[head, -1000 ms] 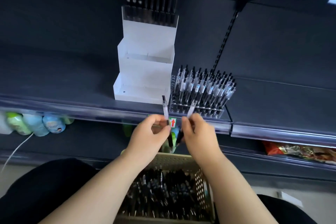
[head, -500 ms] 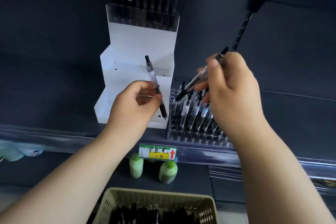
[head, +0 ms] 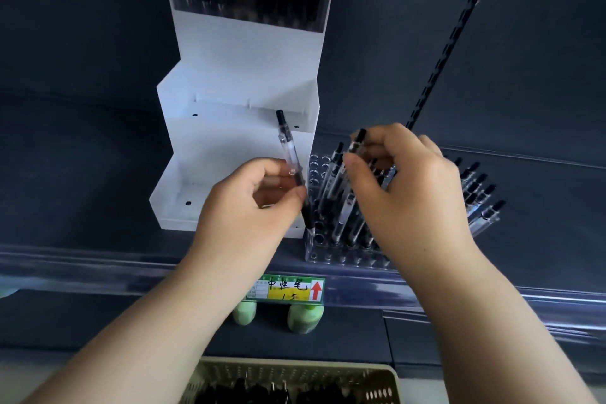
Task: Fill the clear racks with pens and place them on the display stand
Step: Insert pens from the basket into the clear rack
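L hand (head: 249, 207) pinches a spare pen (head: 288, 147) tip-down, prob. next in, while R hand (head: 410, 193) pinches a second pen (head: 357, 141) over the clear rack (head: 341, 259).

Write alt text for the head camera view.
The left hand pinches a pen in front of a white stepped display stand; the right hand pinches another pen over a partly filled clear rack on the shelf. A basket of pens sits below.
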A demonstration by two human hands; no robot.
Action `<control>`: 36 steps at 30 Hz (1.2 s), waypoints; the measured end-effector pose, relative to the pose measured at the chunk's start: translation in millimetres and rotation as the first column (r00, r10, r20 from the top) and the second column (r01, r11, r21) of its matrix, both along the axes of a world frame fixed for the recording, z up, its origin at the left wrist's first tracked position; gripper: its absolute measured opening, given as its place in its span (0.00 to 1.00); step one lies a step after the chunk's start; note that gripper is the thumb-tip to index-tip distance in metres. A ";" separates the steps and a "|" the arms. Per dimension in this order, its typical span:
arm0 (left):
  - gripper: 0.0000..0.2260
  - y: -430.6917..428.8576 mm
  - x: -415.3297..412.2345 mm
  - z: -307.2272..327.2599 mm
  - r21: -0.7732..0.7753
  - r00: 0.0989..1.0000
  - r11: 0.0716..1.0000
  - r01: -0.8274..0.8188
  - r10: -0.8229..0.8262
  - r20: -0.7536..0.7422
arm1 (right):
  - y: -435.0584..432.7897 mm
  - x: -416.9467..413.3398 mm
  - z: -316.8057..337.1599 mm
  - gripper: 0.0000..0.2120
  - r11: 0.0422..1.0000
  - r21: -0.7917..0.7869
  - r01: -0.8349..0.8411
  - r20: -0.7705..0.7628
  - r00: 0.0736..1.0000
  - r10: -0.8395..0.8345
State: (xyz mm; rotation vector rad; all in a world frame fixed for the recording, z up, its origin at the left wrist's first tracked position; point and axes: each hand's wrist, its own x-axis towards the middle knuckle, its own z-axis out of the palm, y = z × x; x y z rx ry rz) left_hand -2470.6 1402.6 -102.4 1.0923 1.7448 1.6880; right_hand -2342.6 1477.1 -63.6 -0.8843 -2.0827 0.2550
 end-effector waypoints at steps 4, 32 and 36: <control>0.08 -0.9 1.5 -0.5 -0.003 1.000 1.000 0.004 -0.004 0.014 | 1.6 -3.4 -4.2 0.09 1.000 0.015 -0.015 0.007 1.000 0.015; 0.09 -1.0 5.1 -0.1 0.005 1.000 1.000 0.016 -0.016 -0.009 | 3.3 -0.8 -15.6 0.07 0.964 0.262 0.038 0.115 0.991 -0.070; 0.11 1.6 5.6 0.6 0.008 0.999 1.000 0.022 -0.022 -0.050 | 2.1 2.0 -12.3 0.09 0.969 0.246 0.035 0.077 0.996 -0.055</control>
